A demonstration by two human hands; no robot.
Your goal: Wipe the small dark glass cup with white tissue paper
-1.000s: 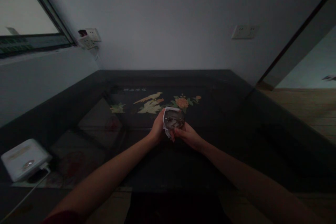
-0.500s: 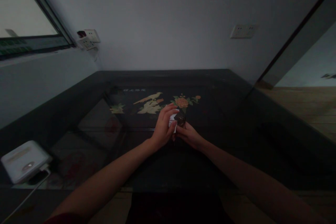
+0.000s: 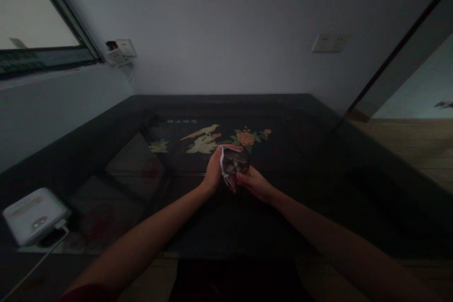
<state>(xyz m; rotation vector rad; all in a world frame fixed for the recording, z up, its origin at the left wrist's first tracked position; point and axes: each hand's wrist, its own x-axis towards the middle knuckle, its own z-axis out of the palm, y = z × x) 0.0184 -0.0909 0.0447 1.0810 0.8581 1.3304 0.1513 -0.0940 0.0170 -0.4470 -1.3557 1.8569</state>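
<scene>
Over the middle of a dark glass-topped table (image 3: 304, 151), both my hands hold a small clear glass (image 3: 235, 163). My left hand (image 3: 213, 173) is wrapped round its left side and presses a white cloth or tissue (image 3: 222, 166) against the rim. My right hand (image 3: 255, 184) grips the glass from below right, with its fingers closed under it. The glass is tilted with its opening turned toward me. Dim light hides what is inside the glass.
A flower and bird picture (image 3: 212, 139) shows under the glass top just beyond my hands. A white box-shaped device (image 3: 32, 214) with a cable lies at the table's left front. Wall sockets (image 3: 120, 52) sit at the left corner, another socket (image 3: 329, 42) at the right. A doorway opens at the right.
Half a second ago my left hand covered the glass from above with the cloth. It has since slid back to the left side, and the glass mouth shows again.
</scene>
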